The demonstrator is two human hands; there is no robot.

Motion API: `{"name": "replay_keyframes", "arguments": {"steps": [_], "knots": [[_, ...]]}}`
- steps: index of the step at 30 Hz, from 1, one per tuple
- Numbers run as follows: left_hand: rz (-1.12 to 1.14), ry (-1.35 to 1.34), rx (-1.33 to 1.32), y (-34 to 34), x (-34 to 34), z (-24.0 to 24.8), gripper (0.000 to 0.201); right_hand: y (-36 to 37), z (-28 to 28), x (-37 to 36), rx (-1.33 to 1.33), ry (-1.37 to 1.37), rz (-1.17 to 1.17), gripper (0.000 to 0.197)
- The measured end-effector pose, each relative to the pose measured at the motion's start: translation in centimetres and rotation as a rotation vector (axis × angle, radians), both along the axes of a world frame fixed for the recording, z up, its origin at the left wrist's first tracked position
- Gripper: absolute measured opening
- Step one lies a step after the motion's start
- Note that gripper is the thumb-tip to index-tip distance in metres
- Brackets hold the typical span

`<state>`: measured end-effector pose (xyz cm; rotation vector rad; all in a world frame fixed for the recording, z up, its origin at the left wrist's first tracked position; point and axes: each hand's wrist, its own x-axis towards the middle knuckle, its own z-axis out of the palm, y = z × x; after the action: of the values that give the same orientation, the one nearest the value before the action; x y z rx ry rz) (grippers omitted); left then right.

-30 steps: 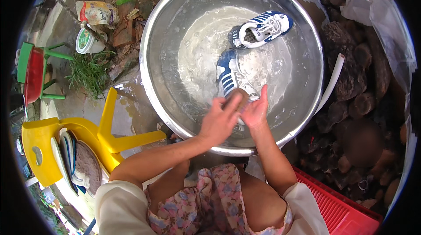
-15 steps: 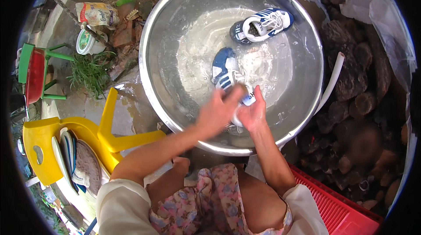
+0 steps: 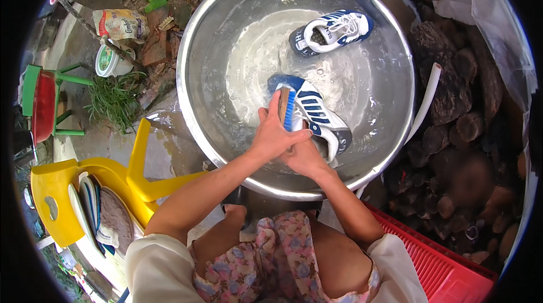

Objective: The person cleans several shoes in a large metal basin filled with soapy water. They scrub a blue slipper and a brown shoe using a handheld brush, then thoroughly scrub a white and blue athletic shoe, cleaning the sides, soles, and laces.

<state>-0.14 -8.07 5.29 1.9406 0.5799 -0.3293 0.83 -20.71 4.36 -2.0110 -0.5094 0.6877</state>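
A scrubbing brush (image 3: pixel 287 109) with a wooden back and blue bristles is in my left hand (image 3: pixel 274 137), its fingers closed around it. The bristles face a blue and white striped sneaker (image 3: pixel 318 112), which lies tilted on its side in shallow water. My right hand (image 3: pixel 305 155) is closed on the near side of this sneaker, below my left hand; its fingertips are partly hidden. A matching sneaker (image 3: pixel 332 31) with white laces rests sole down farther back. Both sneakers are inside a large round metal basin (image 3: pixel 193 99).
A yellow plastic chair (image 3: pixel 54 204) with insoles (image 3: pixel 116 218) on it stands at the left. Behind it are a small green and red chair (image 3: pixel 42 99) and a white tub (image 3: pixel 113 60). Stacked logs (image 3: pixel 447 99), a white hose (image 3: pixel 429 99) and a red crate (image 3: pixel 435 263) flank the right.
The near sneaker has turned, its heel now toward the right. My hands have come together beside it, and the brush, blurred before, shows clearly. The far sneaker appears slightly shifted with the view.
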Motion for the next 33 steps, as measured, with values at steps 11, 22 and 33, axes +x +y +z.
{"name": "replay_keyframes", "arguments": {"steps": [11, 22, 33], "knots": [[-0.250, -0.136, 0.038, -0.6, -0.9, -0.4, 0.079, -2.3, -3.1, 1.1, 1.079, 1.384, -0.862, 0.038], [0.220, -0.035, 0.325, 6.4, 1.2, -7.1, 0.055, 1.2, -5.1, 3.1, 0.973, 0.999, -0.959, 0.052], [0.048, -0.193, 0.761, 6.3, 3.2, -5.5, 0.042, 3.1, 0.1, 1.5, 1.110, 1.198, -0.831, 0.060]]}}
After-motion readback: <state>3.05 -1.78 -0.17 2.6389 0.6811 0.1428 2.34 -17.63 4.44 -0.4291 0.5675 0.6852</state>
